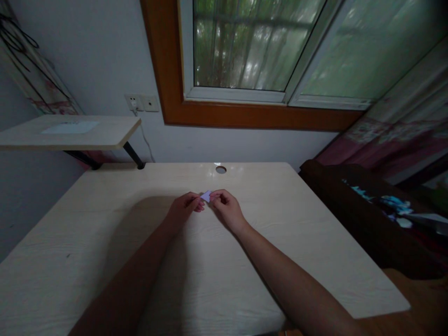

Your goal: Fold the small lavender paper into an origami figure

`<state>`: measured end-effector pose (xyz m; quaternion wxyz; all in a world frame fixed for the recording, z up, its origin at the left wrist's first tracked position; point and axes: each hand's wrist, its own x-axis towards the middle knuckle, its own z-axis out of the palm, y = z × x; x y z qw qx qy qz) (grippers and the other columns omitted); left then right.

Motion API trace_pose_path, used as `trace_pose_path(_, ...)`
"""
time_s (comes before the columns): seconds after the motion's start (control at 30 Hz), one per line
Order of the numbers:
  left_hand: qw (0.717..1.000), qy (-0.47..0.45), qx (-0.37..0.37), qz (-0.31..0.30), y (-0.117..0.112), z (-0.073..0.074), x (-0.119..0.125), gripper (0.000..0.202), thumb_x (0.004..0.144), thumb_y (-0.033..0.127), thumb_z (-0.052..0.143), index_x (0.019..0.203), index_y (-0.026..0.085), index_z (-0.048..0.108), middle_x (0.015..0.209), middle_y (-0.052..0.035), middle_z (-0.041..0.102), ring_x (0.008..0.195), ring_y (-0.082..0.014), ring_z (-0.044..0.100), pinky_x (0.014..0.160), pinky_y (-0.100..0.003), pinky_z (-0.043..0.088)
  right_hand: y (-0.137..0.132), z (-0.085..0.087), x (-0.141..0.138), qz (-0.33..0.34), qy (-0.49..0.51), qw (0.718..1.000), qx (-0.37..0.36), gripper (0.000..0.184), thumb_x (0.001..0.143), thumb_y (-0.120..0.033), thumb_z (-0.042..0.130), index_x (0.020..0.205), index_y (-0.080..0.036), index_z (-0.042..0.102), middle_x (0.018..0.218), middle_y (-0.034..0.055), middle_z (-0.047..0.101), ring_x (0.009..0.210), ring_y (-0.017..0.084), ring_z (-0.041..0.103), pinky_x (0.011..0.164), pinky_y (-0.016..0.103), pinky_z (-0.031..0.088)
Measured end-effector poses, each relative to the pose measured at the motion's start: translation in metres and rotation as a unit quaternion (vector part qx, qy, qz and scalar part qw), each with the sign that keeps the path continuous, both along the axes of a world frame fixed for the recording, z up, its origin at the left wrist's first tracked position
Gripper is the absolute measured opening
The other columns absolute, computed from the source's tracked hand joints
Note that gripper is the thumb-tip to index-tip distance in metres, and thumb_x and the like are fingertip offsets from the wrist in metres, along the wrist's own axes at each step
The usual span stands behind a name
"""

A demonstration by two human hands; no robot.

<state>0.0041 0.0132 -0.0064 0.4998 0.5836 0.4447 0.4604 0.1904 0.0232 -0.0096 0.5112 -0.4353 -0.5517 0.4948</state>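
Between my two hands is a small, pale lilac piece of folded paper (206,196), roughly triangular. My left hand (184,207) pinches its left tip between thumb and fingers. At its right side my right hand (227,206) grips it with thumb and forefinger. Both hands are just over the far half of the pale wooden desk (217,270); whether the paper touches the desktop I cannot tell. The fingers cover parts of the paper's edges, so its exact folds are hidden.
A round cable hole (220,170) lies near the desk's back edge. On the left, a raised shelf (115,130) on black legs carries a white sheet (72,127). Dark furniture (350,219) with items on it stands to the right. Behind are a window (259,46) and wall sockets (142,102).
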Motion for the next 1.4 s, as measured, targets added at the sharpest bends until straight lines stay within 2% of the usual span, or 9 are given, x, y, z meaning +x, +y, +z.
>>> trace_pose_path(0.23,1.000,-0.019,-0.001,-0.023,0.001,-0.006,-0.002,0.032,0.089,0.046,0.060,0.087,0.015,0.067,0.085,-0.0075,0.074,0.071,-0.0158,0.069,0.070,-0.030,0.058,-0.002,-0.006,0.003,0.016,0.014,1.000,0.002,0.019,0.078,-0.036,0.069,0.090,-0.021,0.068,0.072,-0.0015,0.060,0.061,0.013,0.049,0.058,0.026,0.038)
trace_pose_path(0.6,1.000,-0.004,-0.003,-0.021,-0.002,0.000,-0.003,0.028,0.089,0.042,0.061,0.086,0.016,0.068,0.082,-0.0062,0.074,0.069,-0.0154,0.069,0.069,-0.029,0.058,-0.004,-0.005,0.004,0.017,-0.015,1.000,0.021,0.016,0.080,-0.035,0.068,0.089,-0.021,0.068,0.066,-0.0029,0.055,0.059,0.013,0.045,0.057,0.026,0.036)
trace_pose_path(0.87,0.999,-0.003,-0.022,-0.027,-0.002,0.002,-0.003,0.026,0.087,0.039,0.061,0.082,0.015,0.070,0.076,-0.0061,0.073,0.066,-0.0156,0.068,0.067,-0.028,0.057,-0.006,-0.001,0.003,0.030,-0.048,0.997,0.043,0.013,0.082,-0.032,0.065,0.089,-0.021,0.068,0.074,-0.0007,0.061,0.066,0.015,0.052,0.063,0.027,0.040)
trace_pose_path(1.1,0.999,-0.004,-0.034,-0.024,-0.002,0.004,-0.002,0.021,0.083,0.036,0.064,0.080,0.015,0.070,0.072,-0.0048,0.071,0.065,-0.0157,0.068,0.066,-0.028,0.057,-0.009,0.006,0.003,0.028,-0.121,0.983,0.133,0.013,0.088,-0.032,0.064,0.094,-0.023,0.070,0.092,0.0045,0.064,0.080,0.017,0.059,0.072,0.030,0.046)
trace_pose_path(1.4,0.999,0.025,-0.016,-0.038,-0.002,0.000,-0.002,0.019,0.084,0.034,0.063,0.079,0.016,0.068,0.070,-0.0032,0.071,0.064,-0.0158,0.068,0.066,-0.028,0.057,-0.010,0.009,0.000,0.028,-0.131,0.980,0.148,0.016,0.083,-0.032,0.072,0.095,-0.024,0.068,0.097,0.0050,0.063,0.082,0.018,0.062,0.067,0.028,0.049)
